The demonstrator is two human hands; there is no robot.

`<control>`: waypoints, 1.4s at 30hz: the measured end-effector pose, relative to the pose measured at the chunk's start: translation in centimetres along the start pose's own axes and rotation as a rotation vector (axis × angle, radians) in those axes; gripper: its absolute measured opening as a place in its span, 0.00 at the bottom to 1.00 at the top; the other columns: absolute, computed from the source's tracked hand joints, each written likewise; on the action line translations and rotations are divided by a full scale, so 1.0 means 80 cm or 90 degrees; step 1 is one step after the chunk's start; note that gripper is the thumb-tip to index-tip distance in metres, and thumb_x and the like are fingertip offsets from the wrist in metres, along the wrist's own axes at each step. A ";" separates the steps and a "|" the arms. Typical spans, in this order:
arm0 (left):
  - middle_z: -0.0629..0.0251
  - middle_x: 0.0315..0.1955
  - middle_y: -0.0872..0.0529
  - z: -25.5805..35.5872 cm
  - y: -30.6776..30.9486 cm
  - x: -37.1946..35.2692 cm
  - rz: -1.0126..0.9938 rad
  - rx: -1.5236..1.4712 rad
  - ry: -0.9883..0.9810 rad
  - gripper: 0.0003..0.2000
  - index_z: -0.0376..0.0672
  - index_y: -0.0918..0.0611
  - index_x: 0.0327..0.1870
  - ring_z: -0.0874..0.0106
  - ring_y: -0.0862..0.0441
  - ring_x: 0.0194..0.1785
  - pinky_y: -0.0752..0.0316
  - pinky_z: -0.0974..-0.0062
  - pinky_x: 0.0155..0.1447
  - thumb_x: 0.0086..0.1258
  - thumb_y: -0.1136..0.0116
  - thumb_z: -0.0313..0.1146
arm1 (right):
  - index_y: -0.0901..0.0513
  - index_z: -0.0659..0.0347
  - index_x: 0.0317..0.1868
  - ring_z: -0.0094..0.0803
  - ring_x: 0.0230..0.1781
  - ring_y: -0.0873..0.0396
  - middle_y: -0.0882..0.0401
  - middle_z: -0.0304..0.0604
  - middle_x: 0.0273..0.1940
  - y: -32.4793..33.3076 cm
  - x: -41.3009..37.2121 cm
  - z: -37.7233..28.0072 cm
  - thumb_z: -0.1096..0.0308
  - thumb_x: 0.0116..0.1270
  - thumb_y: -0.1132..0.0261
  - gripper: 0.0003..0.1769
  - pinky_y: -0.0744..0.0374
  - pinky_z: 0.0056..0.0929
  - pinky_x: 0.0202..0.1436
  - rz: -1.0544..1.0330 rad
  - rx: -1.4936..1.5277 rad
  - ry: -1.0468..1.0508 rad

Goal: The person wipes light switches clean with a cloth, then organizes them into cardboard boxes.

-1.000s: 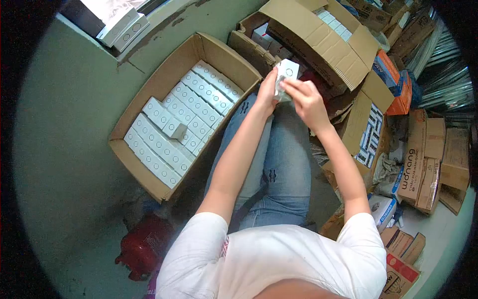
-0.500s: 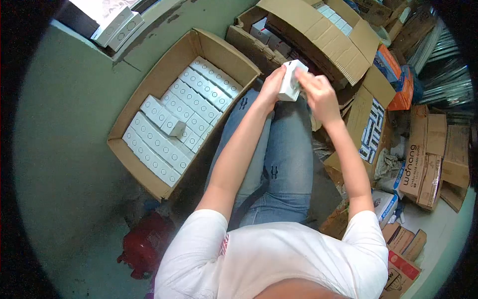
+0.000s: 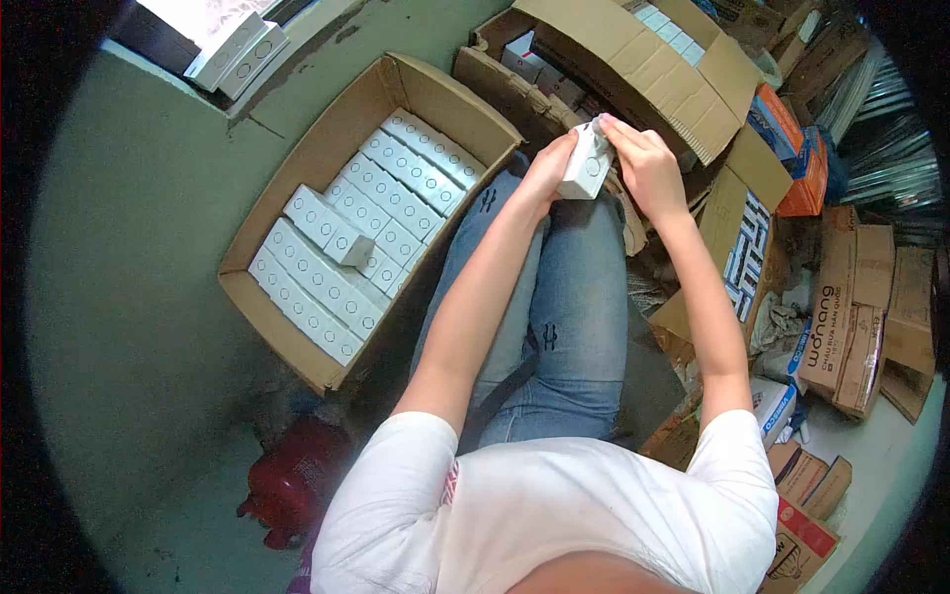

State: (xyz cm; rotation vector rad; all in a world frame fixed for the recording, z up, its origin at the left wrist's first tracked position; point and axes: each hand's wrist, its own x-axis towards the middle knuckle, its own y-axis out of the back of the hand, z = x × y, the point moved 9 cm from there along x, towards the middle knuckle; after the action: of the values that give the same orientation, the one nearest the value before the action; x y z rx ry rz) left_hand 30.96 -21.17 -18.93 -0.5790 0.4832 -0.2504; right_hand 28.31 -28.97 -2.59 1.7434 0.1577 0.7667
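My left hand is closed around one side of a small white box with a round outline on its face, held above my knees. At the box's far end, my right hand has its fingers pinched together, touching the top edge. Whatever lies between those fingertips is too small to make out. To the left stands an open cardboard carton with rows of similar white boxes in it. One loose white box lies at an angle on top of the rows.
Another open carton with white boxes stands ahead, by a flap with blue-and-white print. White boxes sit on the window ledge. A red object is on the floor at left. Flattened cardboard and orange boxes lie right.
My right hand has moved from the face of the white box up to its far end. The box has turned slightly, so its round outline now shows. My left hand keeps its hold.
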 end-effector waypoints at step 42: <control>0.61 0.48 0.14 0.009 0.024 0.022 -0.041 -0.380 -0.075 0.22 0.43 0.22 0.59 0.67 0.16 0.50 0.18 0.66 0.54 0.80 0.56 0.51 | 0.18 0.54 0.59 0.35 0.38 0.20 0.19 0.34 0.60 -0.015 -0.015 -0.079 0.78 0.58 0.34 0.26 0.17 0.30 0.46 -0.067 0.072 0.136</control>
State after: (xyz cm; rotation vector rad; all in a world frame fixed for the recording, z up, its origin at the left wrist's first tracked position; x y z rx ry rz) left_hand 33.01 -19.88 -20.12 -1.1859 0.4237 -0.1279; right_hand 24.18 -24.01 -3.41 1.7416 0.4419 0.8784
